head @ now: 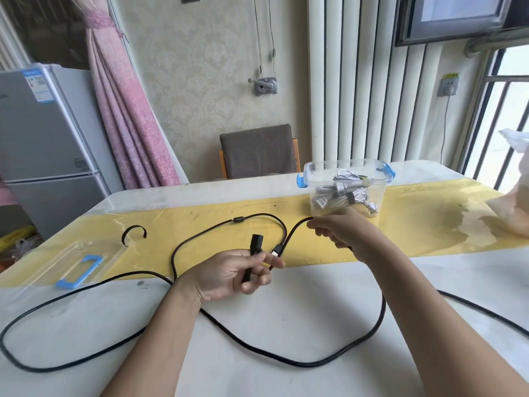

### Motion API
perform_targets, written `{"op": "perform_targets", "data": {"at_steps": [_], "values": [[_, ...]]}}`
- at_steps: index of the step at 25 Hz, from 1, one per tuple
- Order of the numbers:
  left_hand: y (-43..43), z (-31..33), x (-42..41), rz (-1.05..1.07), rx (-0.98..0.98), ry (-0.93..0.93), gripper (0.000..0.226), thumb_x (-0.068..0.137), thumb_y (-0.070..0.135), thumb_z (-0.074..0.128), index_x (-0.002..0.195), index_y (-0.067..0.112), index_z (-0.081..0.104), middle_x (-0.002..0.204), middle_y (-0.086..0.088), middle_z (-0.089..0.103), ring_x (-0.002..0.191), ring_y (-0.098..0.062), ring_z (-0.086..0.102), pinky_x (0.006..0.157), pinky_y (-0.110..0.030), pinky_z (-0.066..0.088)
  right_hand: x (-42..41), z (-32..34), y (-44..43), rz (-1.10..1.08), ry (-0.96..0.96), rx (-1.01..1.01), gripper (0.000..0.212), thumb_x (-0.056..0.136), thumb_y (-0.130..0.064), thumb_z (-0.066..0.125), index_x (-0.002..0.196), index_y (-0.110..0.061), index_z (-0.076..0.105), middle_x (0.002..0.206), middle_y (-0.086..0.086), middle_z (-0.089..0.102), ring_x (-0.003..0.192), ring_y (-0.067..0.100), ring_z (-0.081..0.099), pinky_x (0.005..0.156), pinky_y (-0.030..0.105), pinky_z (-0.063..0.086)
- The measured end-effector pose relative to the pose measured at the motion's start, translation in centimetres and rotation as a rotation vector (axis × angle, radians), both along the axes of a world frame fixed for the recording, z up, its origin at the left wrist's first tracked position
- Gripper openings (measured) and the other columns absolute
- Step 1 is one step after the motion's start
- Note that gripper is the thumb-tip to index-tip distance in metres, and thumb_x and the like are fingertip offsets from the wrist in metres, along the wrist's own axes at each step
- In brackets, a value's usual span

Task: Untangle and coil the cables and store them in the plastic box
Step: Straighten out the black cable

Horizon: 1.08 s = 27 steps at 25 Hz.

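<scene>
Blue-handled clear lid lies near left | black, rope-like cable sprawls in loose loops over white table | left hand pinches its connector end; right hand curls round a strand | even, untwisted loops would coil best | see-through plastic box, far right, holds bundled white cables.

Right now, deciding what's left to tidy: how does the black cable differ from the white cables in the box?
The black cable lies uncoiled across the table, gripped by the left hand and right hand; the white cables sit bundled inside the plastic box. One is black, the others white. All are cables.
</scene>
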<state>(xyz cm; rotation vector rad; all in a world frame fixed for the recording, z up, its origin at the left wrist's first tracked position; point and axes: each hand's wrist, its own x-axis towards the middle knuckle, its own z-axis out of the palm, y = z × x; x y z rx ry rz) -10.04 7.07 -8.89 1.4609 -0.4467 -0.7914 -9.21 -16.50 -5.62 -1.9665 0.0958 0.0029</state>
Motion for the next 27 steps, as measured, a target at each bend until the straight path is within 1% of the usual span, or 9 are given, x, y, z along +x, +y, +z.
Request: {"op": "perform_targets", "data": {"at_steps": [4,8,12,15,19,22,24,26,27], "values": [[-1.4,0.0,-0.6,0.039,0.045,0.008,0.022,0.095,0.027,0.044,0.081,0.010,0.048,0.051,0.006,0.034,0.042,-0.004,0.028,0.041,-0.013,0.025,-0.3,0.0,1.4,-0.116,-0.085,0.130,0.027,0.078,-0.016,0.060,0.053,-0.013,0.051,0.055,0.000,0.042,0.052,0.016,0.029,0.052,0.027,0.024],[-2.5,-0.8,-0.3,0.301,0.047,0.040,0.027,0.100,0.022,0.037,0.078,0.011,0.046,0.053,0.006,0.028,0.043,-0.006,0.024,0.041,-0.015,0.020,-2.0,0.7,3.6,0.137,-0.213,0.172,0.024,0.085,-0.017,0.056,0.062,-0.016,0.064,0.050,-0.012,0.046,0.050,0.006,0.036,0.052,0.018,0.027],[-2.9,0.0,-0.2,0.429,-0.119,0.136,0.042,0.099,0.021,0.034,0.067,0.013,0.060,0.056,0.004,0.033,0.047,-0.009,0.027,0.045,-0.020,0.022,-3.8,0.6,5.8,0.259,-0.426,0.121,0.031,0.095,-0.015,0.044,0.080,-0.011,0.071,0.048,-0.014,0.043,0.048,0.003,0.037,0.050,0.018,0.029],[-3.1,0.6,-0.6,0.394,-0.095,0.047,0.055,0.096,0.020,0.034,0.053,0.016,0.069,0.063,0.003,0.038,0.056,-0.010,0.029,0.055,-0.025,0.021,-4.2,0.2,7.0,0.254,-0.525,0.134,0.030,0.100,-0.020,0.042,0.091,-0.014,0.070,0.050,-0.019,0.048,0.052,0.004,0.040,0.055,0.019,0.034],[-3.8,0.2,-0.9,0.463,-0.064,-0.175,0.039,0.100,0.015,0.038,0.073,0.015,0.066,0.058,0.009,0.058,0.060,-0.010,0.042,0.056,-0.022,0.029,-4.1,0.1,6.9,0.269,-0.530,0.215,0.029,0.101,-0.018,0.041,0.093,-0.013,0.068,0.058,-0.017,0.049,0.053,0.010,0.043,0.050,0.023,0.045],[-3.6,0.2,-0.5,0.585,-0.046,-0.248,0.018,0.092,0.016,0.049,0.078,0.008,0.055,0.069,-0.003,0.057,0.066,-0.016,0.049,0.059,-0.023,0.036,-4.4,-0.3,7.1,0.421,-0.622,0.038,0.027,0.099,-0.015,0.044,0.087,-0.026,0.065,0.066,-0.023,0.055,0.062,0.003,0.051,0.060,0.021,0.046],[-3.1,0.3,-0.1,0.648,-0.225,-0.090,0.020,0.083,0.016,0.047,0.091,0.001,0.057,0.078,-0.010,0.049,0.070,-0.021,0.047,0.060,-0.026,0.036,-4.5,-0.6,7.4,0.514,-0.627,-0.125,0.029,0.098,-0.012,0.044,0.082,-0.029,0.062,0.066,-0.015,0.052,0.064,0.003,0.046,0.060,0.016,0.037],[-2.3,0.5,0.3,0.651,-0.474,0.131,0.035,0.088,0.012,0.034,0.110,-0.005,0.055,0.067,-0.005,0.048,0.058,-0.015,0.045,0.055,-0.022,0.036,-4.5,-0.9,7.6,0.605,-0.526,-0.210,0.027,0.098,-0.012,0.045,0.092,-0.025,0.067,0.065,-0.009,0.050,0.059,0.006,0.041,0.056,0.016,0.034],[-1.9,0.7,0.5,0.646,-0.592,0.193,0.040,0.085,0.009,0.031,0.114,-0.007,0.052,0.062,-0.001,0.045,0.053,-0.012,0.041,0.056,-0.020,0.034,-4.6,-0.9,7.7,0.666,-0.466,-0.236,0.030,0.098,-0.014,0.045,0.097,-0.032,0.069,0.065,-0.006,0.052,0.058,0.006,0.040,0.056,0.018,0.034]]}}
